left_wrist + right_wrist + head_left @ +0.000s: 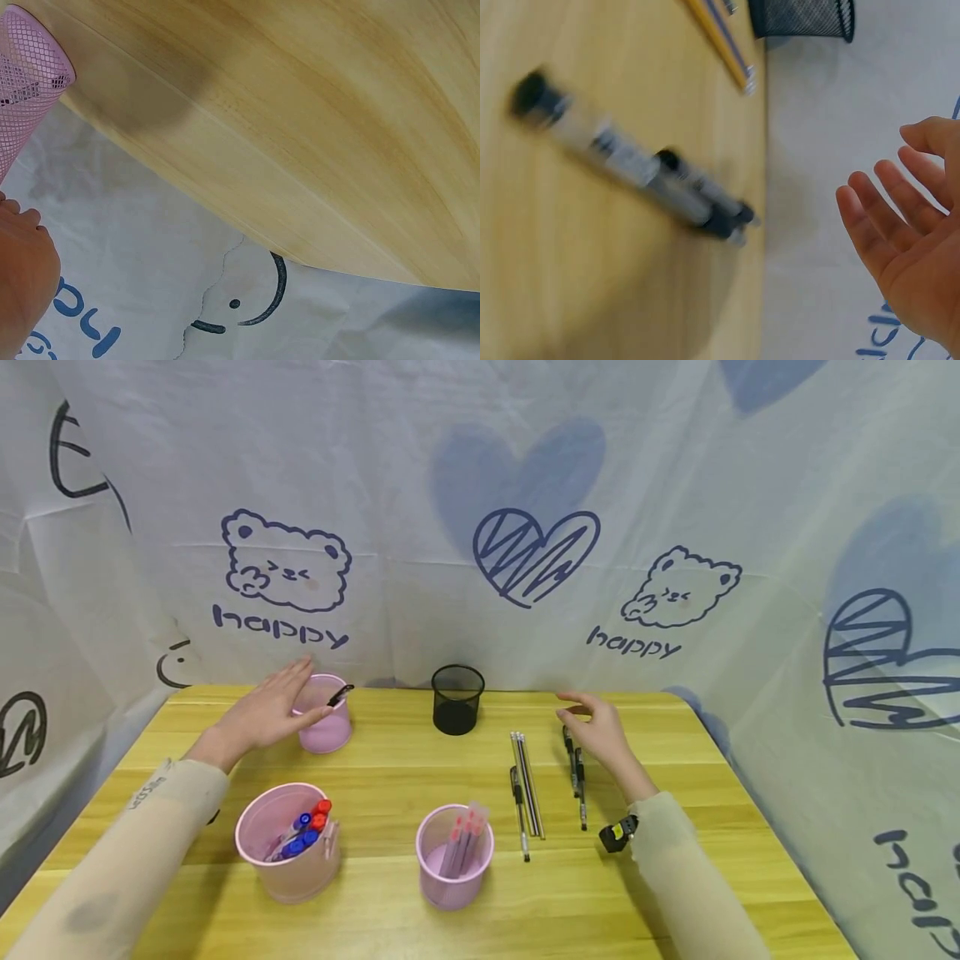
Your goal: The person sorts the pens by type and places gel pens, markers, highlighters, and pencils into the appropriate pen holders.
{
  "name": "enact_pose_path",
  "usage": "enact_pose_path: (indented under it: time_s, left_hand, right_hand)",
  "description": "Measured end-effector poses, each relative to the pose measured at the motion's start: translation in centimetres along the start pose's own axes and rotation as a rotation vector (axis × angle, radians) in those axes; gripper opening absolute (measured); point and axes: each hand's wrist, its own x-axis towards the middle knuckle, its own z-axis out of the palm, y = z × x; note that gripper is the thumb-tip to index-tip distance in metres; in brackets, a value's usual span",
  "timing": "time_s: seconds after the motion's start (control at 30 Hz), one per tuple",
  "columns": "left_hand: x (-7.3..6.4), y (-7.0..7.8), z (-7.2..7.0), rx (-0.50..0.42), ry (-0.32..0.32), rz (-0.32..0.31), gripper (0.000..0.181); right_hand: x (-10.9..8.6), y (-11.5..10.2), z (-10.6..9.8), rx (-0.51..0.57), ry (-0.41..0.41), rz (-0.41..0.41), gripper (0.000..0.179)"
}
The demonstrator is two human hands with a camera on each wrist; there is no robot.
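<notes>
My left hand [262, 706] is at the back left, fingers straight, beside a pink mesh cup [328, 733]. Its thumb overlaps the cup's wall in the head view, and a black pen [341, 696] leans out over the rim. The left wrist view catches only part of this hand, close to the cup [34, 56]. On the right side, my right hand [600, 735] hovers over two black gel pens [582, 793] lying on the table. Its fingers are loosely bent with nothing between them, as the right wrist view also shows of the palm [922, 262].
A black mesh cup [455, 718] stands at the back centre. Pencils [529, 789] and another black pen [520, 810] lie right of centre. In front stand a pink bucket [296, 881] of red- and blue-capped markers and a pink cup [450, 893] holding pens. A printed cloth [405, 468] hangs behind.
</notes>
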Motion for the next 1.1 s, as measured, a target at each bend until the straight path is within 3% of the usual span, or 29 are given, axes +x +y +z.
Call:
enact_pose_path:
  time_s: [0.47,0.83,1.1]
  left_hand:
    - [0.0,0.1,0.1,-0.010,0.005,0.002,0.099]
    - [-0.1,0.1,0.2,-0.006,0.001,-0.003,0.099]
    - [0.0,-0.2,0.3,-0.016,0.013,-0.002,0.098]
  right_hand:
    - [-2.0,4.1,-1.1,-0.117,-0.122,0.084,0.045]
    - [-2.9,5.4,-1.7,-0.212,-0.237,0.103,0.047]
    - [-2.9,5.8,-1.8,-0.239,-0.271,0.090,0.044]
